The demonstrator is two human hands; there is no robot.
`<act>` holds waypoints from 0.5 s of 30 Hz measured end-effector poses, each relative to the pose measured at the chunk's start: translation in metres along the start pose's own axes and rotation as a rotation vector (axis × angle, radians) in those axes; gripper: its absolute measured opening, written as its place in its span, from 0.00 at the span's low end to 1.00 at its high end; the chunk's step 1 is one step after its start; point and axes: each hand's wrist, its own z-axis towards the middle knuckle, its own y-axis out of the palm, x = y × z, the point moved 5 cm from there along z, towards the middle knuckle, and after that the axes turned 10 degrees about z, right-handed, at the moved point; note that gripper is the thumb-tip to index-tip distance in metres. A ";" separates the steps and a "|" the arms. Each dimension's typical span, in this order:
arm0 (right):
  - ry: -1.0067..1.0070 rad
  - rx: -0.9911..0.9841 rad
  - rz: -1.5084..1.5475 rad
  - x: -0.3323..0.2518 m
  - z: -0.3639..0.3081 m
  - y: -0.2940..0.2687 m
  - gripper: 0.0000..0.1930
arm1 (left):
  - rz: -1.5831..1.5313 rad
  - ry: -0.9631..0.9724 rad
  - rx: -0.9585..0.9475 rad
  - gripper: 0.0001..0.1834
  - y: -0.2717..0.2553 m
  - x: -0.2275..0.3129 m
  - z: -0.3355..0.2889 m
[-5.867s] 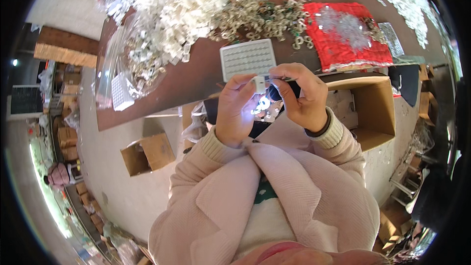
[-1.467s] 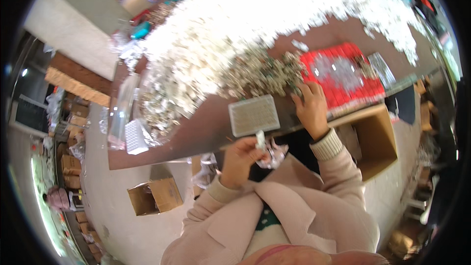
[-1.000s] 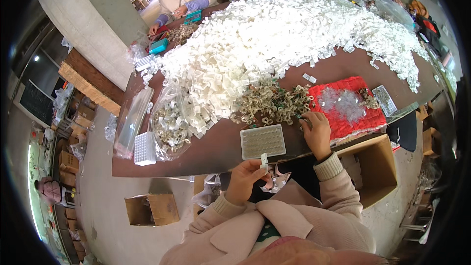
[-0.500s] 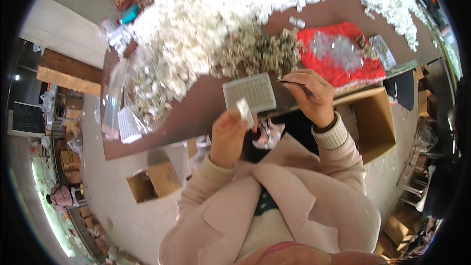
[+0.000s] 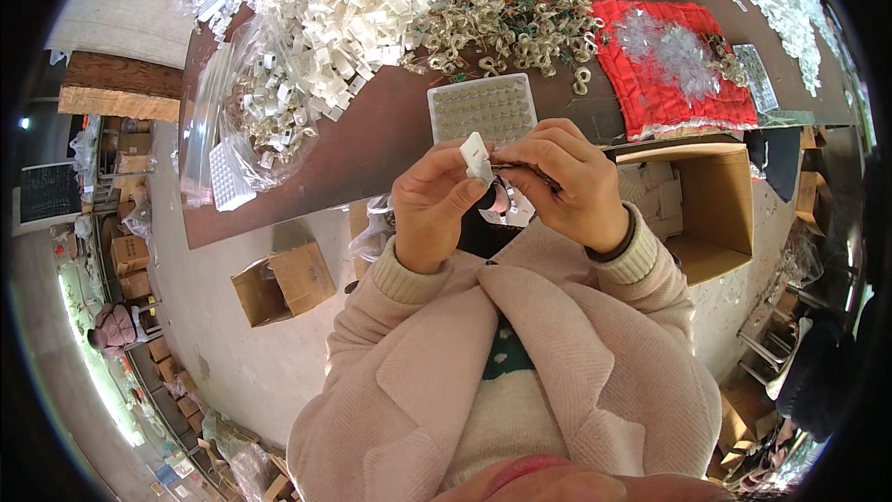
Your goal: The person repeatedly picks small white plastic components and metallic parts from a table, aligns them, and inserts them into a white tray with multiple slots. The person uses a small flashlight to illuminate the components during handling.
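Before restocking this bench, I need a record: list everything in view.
Flat tabletop: one, brown, across top
Small plastic pieces: uncountable, white, heaped on tabletop
Tangled looped parts: uncountable, beige, beside the heap
Shallow rectangular tray: one, grey, tabletop's near edge
Quilted cloth: one, red, tabletop right
Plastic bits: many, clear, on cloth
Plastic bag: one, clear, tabletop left
Large cardboard box: one, brown, right, below tabletop
Small cardboard box: one, brown, floor left
Background clutter: uncounted, mixed, far sides
Rectangular plastic piece: one, white, centre
Left hand: one, holding that piece
Right hand: one, pinching thin dark part
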 end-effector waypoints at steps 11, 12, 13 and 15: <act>0.045 0.070 0.064 -0.003 0.002 0.001 0.13 | -0.096 -0.068 0.078 0.16 -0.013 -0.011 -0.003; 0.058 0.100 0.088 -0.003 0.002 0.000 0.13 | -0.174 -0.101 0.070 0.16 -0.014 -0.013 -0.003; 0.087 0.107 0.147 -0.002 0.002 0.001 0.12 | -0.255 -0.121 0.045 0.15 -0.013 -0.014 -0.003; 0.112 0.145 0.270 -0.002 0.002 0.002 0.11 | -0.310 -0.109 0.014 0.15 -0.011 -0.014 -0.002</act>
